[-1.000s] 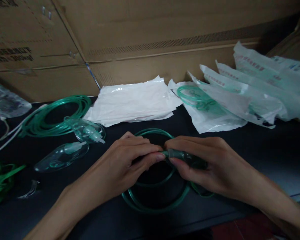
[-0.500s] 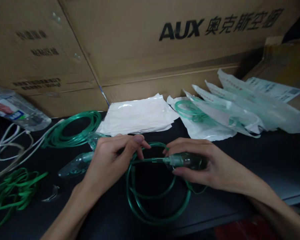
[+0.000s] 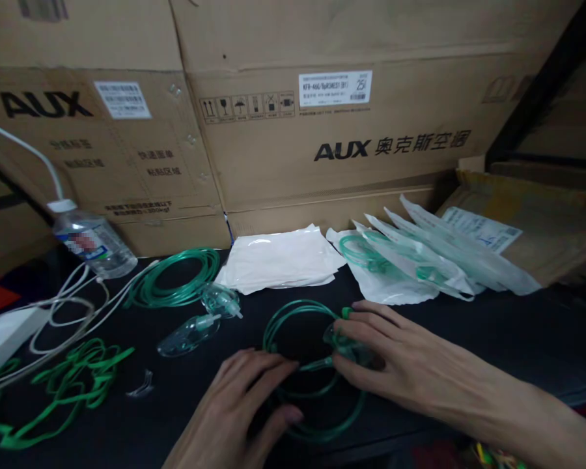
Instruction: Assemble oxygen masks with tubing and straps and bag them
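1. The right hand (image 3: 390, 355) is curled round a clear green oxygen mask (image 3: 357, 353), thumb on one side, fingers on the other; the hand covers much of the mask, so its outline is hard to follow.
2. A tube connector (image 3: 317, 363) shows between the hands, its left end disappearing by the left index finger.
3. The left hand (image 3: 254, 397) is loose, thumb well apart from the index finger, nothing pinched between; whether that finger touches the tubing cannot be told. The wrist is cut off below.
4. Both hands partly hide the green tubing coil (image 3: 268, 332) on the black table (image 3: 508, 339).
5. Small clear pieces (image 3: 141, 384) near the green straps (image 3: 90, 378) are too blurred to identify.
6. A white box (image 3: 10, 339) is cut by the left edge.
7. Overlapping pouches (image 3: 420, 260) partly conceal their contents.
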{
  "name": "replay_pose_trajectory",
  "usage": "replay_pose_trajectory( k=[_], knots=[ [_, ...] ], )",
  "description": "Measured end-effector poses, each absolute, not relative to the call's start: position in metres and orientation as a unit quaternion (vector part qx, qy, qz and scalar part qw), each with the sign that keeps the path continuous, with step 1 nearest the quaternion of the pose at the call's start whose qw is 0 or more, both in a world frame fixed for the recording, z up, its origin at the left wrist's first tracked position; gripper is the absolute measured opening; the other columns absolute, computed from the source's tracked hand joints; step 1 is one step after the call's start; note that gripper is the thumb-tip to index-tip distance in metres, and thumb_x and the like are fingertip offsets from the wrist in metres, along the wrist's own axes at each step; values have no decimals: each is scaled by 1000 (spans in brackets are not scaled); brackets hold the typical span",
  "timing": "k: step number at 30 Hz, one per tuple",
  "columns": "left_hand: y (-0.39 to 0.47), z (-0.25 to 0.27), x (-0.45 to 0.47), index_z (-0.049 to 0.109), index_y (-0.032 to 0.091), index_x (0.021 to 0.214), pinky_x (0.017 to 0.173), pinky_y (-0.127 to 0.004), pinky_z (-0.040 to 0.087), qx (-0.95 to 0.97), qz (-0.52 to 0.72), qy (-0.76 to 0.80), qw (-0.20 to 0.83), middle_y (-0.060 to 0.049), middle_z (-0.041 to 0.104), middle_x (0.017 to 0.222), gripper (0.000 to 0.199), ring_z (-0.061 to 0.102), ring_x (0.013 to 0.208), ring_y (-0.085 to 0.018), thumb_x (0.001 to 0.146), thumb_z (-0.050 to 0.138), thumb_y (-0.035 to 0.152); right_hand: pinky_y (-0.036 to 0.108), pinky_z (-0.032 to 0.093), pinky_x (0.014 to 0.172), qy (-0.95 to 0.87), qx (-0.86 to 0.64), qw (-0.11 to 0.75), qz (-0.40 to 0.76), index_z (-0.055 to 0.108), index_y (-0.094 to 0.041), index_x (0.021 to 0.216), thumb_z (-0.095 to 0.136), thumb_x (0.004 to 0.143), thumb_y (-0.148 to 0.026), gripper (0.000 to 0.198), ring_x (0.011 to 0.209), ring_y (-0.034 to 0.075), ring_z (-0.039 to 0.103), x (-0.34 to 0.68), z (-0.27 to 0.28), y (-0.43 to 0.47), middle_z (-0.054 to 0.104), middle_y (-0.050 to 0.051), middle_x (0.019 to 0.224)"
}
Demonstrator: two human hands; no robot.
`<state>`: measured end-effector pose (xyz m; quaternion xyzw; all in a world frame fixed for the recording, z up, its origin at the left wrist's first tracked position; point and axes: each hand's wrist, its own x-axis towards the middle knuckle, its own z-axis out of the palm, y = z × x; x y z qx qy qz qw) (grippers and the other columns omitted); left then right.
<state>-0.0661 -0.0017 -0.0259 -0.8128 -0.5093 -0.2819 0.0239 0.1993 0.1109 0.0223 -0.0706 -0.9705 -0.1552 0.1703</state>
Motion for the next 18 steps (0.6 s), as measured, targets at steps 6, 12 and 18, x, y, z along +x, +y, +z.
replay_pose_trajectory(
  k=[6,12,18],
  knots=[
    [-26,-48,-53,64,21,130,86,-34,60,-812,-285,-489,141,-5,80,107,47,76,96,-22,100,55,57,57,32,125,-961,58,202,-181,67,-24,100,67,93,-11,16,120,24,66,187,8,119,74,5,122],
    [-29,-49,-35,73,26,101,70,-29,49,-785,-363,-490,111,3,78,85,32,72,76,-16,109,45,39,55,42,120,-998,-45,26,27,75,-17,113,67,82,-7,34,149,38,42,208,34,106,46,15,163],
    [-34,-55,-28,71,27,102,72,-32,45,-793,-337,-503,75,4,76,86,27,70,75,-18,109,45,33,41,62,96,-937,-225,240,115,80,-29,106,60,89,-14,30,123,32,71,265,35,68,66,9,147]
  ],
)
